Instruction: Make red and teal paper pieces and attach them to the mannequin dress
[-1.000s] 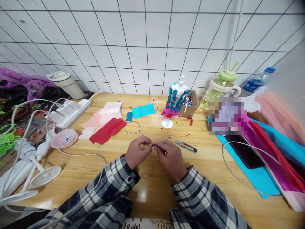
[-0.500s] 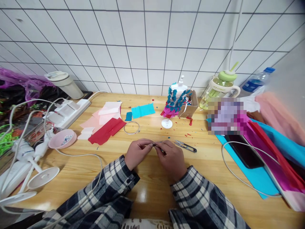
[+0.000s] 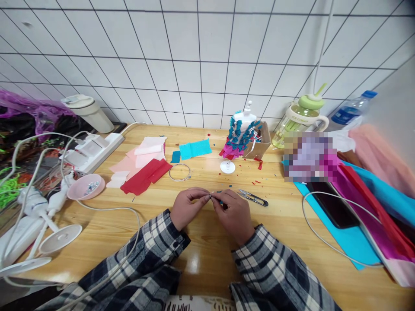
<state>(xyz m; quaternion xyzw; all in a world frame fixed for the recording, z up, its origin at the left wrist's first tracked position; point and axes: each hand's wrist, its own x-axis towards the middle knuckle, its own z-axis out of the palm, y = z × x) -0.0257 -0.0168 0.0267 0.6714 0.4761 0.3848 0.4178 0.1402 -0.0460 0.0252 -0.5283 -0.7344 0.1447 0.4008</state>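
My left hand (image 3: 189,208) and my right hand (image 3: 234,214) meet fingertip to fingertip above the table. Both are closed in a pinch on something small and dark, mostly hidden by the fingers; its kind cannot be made out. A bit of teal shows by the right fingers. Just right of that hand lie thread snips (image 3: 253,198). Beyond the hands a small white dress form (image 3: 245,119), wrapped in teal ruffles with a magenta and red skirt, stands on a round white base. A wire ring (image 3: 180,172) rests left of it.
Pieces of red crepe paper (image 3: 145,177), pink paper and blue paper (image 3: 195,149) lie at the left. A pink bowl (image 3: 86,193) holds small beads. Behind the form is a cardboard box (image 3: 264,142). Rightward are a phone (image 3: 333,205), a cable, a green-lidded bottle (image 3: 300,116) and paper sheets.
The hands keep nearly the same pose, with only a slight shift of the fingertips. The whole view has moved a little.
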